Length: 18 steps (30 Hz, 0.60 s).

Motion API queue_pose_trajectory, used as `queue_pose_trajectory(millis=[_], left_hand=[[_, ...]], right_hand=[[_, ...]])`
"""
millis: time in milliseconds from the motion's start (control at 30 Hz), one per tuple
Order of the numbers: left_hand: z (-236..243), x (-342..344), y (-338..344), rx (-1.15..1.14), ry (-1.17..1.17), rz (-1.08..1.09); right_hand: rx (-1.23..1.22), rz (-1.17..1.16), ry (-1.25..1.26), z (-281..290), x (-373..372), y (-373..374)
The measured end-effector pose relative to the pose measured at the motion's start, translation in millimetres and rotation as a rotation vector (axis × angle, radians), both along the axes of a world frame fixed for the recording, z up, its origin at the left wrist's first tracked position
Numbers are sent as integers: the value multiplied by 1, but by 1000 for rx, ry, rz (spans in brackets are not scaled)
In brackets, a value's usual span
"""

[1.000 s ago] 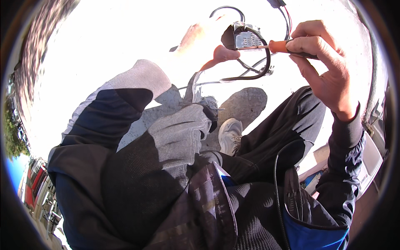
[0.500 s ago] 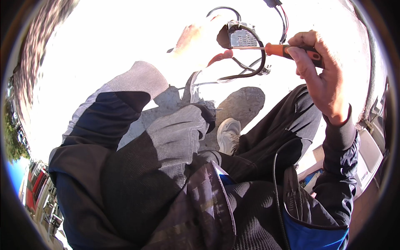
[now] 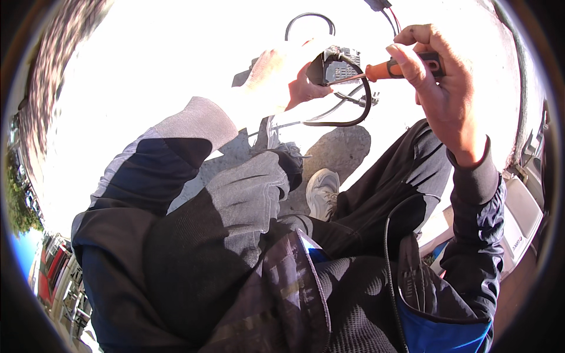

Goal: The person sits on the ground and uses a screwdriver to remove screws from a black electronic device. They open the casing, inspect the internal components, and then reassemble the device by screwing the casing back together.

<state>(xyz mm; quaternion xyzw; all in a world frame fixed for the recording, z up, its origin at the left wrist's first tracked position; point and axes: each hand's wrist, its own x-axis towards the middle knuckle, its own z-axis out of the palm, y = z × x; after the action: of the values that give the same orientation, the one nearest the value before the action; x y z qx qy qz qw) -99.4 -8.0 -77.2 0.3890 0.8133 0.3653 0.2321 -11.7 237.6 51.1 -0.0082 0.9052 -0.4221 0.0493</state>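
Note:
In my right hand (image 3: 438, 82) is a screwdriver (image 3: 385, 71) with an orange and black handle, its fingers wrapped round the grip. The thin shaft slants down to the left, and its tip meets the lower edge of a small box with a slotted metal face (image 3: 343, 69). My left hand (image 3: 279, 73) grips that box from its left side, thumb below it; strong glare washes out much of this hand. A thick black cable (image 3: 369, 97) comes out of the box's face and loops down in front of it.
A black cable loop (image 3: 310, 16) curves behind the box, and black and red wires (image 3: 392, 20) hang at the top. Below the box lies a plug-like end (image 3: 371, 99). My shoe (image 3: 322, 193) rests on the pale ground. A white case (image 3: 521, 220) stands at the right.
The box and my left hand have come slightly lower in the picture. My right hand has risen and shifted left, so the screwdriver, level before, now tilts tip-down.

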Motion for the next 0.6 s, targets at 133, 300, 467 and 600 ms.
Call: queue_pose_trajectory(millis=[133, 300, 467, 600], left_hand=[[2, -4, 0, -68, -59, -19], [-7, -15, 3, 39, 127, 20], [-11, -13, 0, 49, 113, 27], [-16, -13, 1, 21, 56, 11]], right_hand=[[-169, 126, 80, 4, 1, -1], [-61, 52, 108, -1, 13, 1], [-91, -254, -107, -5, 25, 5], [-219, -157, 74, -15, 24, 5]])
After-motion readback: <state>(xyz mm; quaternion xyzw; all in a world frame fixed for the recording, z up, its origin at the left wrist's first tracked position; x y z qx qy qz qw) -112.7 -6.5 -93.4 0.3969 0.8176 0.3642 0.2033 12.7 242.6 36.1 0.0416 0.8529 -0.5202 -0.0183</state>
